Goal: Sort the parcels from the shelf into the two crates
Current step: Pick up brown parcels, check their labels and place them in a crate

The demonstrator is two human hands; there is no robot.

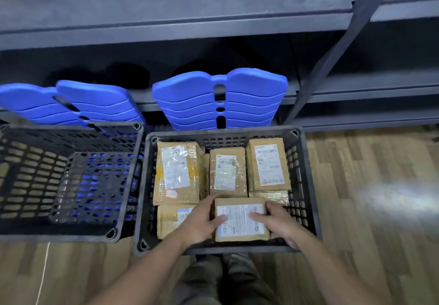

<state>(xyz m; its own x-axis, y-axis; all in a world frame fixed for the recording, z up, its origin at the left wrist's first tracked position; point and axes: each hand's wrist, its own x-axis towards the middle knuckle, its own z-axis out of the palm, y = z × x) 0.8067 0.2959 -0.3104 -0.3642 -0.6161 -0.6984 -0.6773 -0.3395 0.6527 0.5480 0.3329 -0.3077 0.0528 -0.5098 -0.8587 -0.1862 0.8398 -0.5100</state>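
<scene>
Holding the brown cardboard parcel with a white label (238, 209) low in the near-right part of the black perforated plastic crate (223, 133), left hand (199, 221) and right hand (282, 221) have fingers clamped on its left and right ends. Its long axis runs left-right, centred between both hands.

The left crate (59, 232) and the right crate (308, 186) are black, pierced with a grid of slots. The parcels (177, 174) are tan cardboard under glossy tape, with white labels and black barcodes; the nearest parcel (240, 219) matches. Blue chair backs (249, 95) show wavy ridges. The shelf (166, 27) is dark grey, the floor (368, 174) pale wood-grain planks.
</scene>
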